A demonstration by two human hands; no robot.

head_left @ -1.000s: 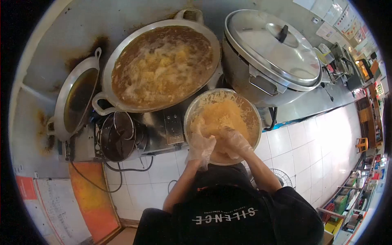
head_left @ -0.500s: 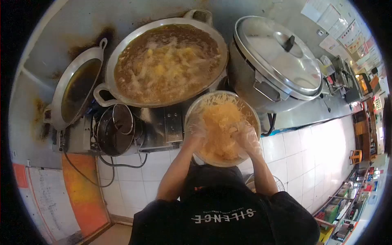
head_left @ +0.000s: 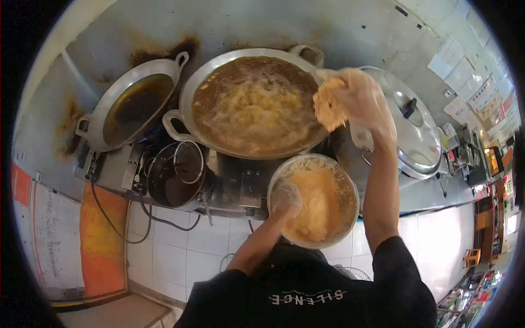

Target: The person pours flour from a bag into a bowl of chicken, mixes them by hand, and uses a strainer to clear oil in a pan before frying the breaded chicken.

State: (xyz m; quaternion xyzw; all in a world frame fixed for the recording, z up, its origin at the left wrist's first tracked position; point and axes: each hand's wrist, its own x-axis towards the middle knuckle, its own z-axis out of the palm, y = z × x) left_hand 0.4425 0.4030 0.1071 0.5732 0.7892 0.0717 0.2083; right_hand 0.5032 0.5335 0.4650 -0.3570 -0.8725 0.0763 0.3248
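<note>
My right hand [head_left: 365, 101], in a thin clear glove, is raised at the right rim of the large wok [head_left: 188, 123]. Its fingers are closed round a breaded piece of food [head_left: 330, 106], rough and golden with crumbs; what is inside the coating is hidden. Oil [head_left: 257, 109] bubbles and foams in the wok around yellowish pieces. Below it stands a round metal bowl [head_left: 350, 218] of pale orange breading [head_left: 317, 202]. My left hand [head_left: 287, 199], also gloved and dusted, rests inside the bowl's left side; its fingertips are hidden against the breading.
A smaller wok of dark oil [head_left: 134, 109] sits at the left. A dark pot [head_left: 175, 180] with a round strainer [head_left: 188, 161] stands below it. Behind my right hand is a big lidded pot [head_left: 418, 131]. Hoses [head_left: 169, 223] hang below the stove's front edge.
My right hand has risen from the bowl to the wok's right rim, bringing out a breaded piece. My left hand stays in the bowl. The view has shifted.
</note>
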